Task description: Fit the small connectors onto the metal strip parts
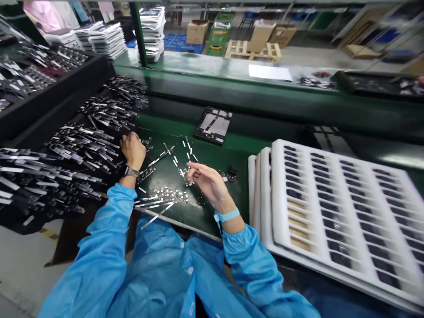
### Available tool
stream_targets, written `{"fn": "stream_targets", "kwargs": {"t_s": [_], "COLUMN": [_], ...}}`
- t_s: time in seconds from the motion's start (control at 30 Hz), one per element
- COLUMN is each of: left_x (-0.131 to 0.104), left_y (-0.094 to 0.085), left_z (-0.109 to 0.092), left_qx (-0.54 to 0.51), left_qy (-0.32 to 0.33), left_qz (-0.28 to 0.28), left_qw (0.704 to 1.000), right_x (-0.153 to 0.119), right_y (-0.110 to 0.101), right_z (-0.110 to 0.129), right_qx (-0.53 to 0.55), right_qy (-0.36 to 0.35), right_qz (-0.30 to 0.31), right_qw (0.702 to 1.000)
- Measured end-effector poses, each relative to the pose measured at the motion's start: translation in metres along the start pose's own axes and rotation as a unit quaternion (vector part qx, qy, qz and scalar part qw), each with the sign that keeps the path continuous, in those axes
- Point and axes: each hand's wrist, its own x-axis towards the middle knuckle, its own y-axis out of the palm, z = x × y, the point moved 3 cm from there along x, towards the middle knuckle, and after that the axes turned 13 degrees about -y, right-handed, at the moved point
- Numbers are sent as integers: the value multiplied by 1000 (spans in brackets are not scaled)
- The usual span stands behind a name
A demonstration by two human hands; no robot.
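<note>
My left hand (133, 152), with a dark watch at its wrist, is at the right edge of the heaps of thin strip-like circuit parts (86, 148). Its fingers are curled down, and what they hold, if anything, is hidden. Over the green work surface, my right hand (210, 183) has its index finger stretched out and the others loosely bent, with no held thing visible. Close to its fingertips lie long dark strips with white patches (175, 160). Nearer my body is a loose bunch of silvery strips with small board ends (165, 195).
White foam trays (278, 185) with dark parts in slots are stacked at right. A dark tablet-like case (213, 126) lies beyond my hands. At left stands a black bin (66, 90) of strips. A raised ledge (205, 66) crosses the back, holding a paper sheet (270, 72).
</note>
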Motion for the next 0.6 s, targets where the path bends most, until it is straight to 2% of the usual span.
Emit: {"fn": "stream_targets", "kwargs": {"t_s": [0.17, 0.3, 0.37, 0.47, 0.6], "left_x": [-25, -36, -38, -38, -33], "left_y": [-35, -66, -80, -98, -111], "left_z": [-36, -64, -76, -96, -131], "left_qx": [-14, -85, -148, -241, -297], "left_qy": [109, 159, 160, 145, 142], "left_qz": [-19, -10, 19, 102, 196], "left_qw": [994, 984, 976, 954, 924], "right_x": [-4, -9, -11, -11, -9], "right_y": [-10, -23, -28, -33, -34], "right_z": [-3, -4, -4, -4, -3], "right_qx": [5, -18, -24, -29, -28], "right_qy": [-2, 0, -3, -12, -19], "right_qz": [-47, -89, -101, -110, -117], "right_qw": [999, 996, 995, 993, 993]}}
